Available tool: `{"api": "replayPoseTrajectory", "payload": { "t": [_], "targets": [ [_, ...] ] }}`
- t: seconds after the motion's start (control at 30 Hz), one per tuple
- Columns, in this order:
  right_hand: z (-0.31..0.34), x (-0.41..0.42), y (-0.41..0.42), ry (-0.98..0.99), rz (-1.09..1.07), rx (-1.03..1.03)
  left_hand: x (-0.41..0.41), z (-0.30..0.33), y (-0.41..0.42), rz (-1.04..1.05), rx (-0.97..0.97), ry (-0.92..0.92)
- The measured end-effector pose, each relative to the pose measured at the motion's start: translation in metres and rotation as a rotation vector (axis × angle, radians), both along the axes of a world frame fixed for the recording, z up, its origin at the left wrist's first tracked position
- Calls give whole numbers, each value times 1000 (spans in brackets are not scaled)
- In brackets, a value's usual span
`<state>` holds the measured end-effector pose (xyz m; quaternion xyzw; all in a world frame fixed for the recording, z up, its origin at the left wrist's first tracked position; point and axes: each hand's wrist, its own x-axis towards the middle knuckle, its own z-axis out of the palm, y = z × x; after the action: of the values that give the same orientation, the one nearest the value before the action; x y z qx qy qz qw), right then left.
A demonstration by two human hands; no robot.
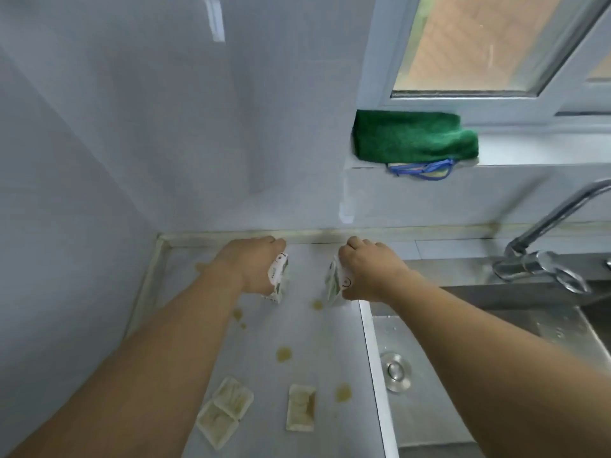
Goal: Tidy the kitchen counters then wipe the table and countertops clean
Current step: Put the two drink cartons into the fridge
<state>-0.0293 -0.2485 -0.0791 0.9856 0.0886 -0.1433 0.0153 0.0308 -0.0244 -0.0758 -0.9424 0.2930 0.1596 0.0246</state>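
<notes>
Left hand (254,264) and right hand (367,271) each grip one small packet (278,276) over the countertop (307,325); three more sachets (301,408) lie nearer, among five yellowish stains (283,354)

left hand (253,264) and right hand (367,269) each grip a carton (277,276) (334,282) upright on the stained counter (297,328), beside the sink (463,375).

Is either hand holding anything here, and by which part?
Yes. The left hand grips a small printed carton from above, round its top; the right hand grips a second carton likewise.
</notes>
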Motion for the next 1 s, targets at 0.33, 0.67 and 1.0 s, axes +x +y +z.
{"api": "replayPoseTrajectory", "payload": {
  "t": [0.33, 0.67, 1.0],
  "targets": [
    [39, -183, -100, 2, -412, 132, -123, 25, -130, -222, 21, 96],
    [55, -446, -217, -85, -828, 164, -318, 50, -315, -651, 24, 11],
    [62, -745, -284, -208, -1231, 136, -576, 69, -475, -1071, -8, 21]
  ]
}}
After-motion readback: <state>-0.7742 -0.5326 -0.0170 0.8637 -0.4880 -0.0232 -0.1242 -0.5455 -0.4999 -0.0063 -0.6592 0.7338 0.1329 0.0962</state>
